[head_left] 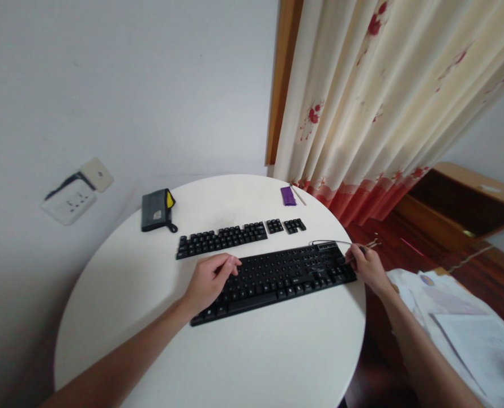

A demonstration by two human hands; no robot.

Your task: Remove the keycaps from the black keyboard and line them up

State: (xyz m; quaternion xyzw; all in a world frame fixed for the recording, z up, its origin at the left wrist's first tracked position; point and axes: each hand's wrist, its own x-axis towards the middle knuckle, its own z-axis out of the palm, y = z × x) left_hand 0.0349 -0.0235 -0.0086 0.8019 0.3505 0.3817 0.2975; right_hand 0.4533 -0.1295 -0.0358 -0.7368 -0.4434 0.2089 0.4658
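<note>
A black keyboard (273,277) lies at a slant on the round white table (235,362), with some switches bare of keycaps toward its right end. Over its left part rests my left hand (213,277), fingers curled and thumb drawn in; what they hold, if anything, is hidden. At the keyboard's right end my right hand (366,266) is closed on a small dark-handled tool with thin wires, which looks like a keycap puller (363,249). Behind the keyboard, black keycaps (222,239) stand in rows, with smaller groups to their right.
A dark pouch (154,211) with a yellow patch sits at the table's back left. A purple cloth piece (288,196) and a thin stick (299,196) lie at the back right. Papers (473,334) lie beyond the right edge. A curtain (354,102) hangs behind.
</note>
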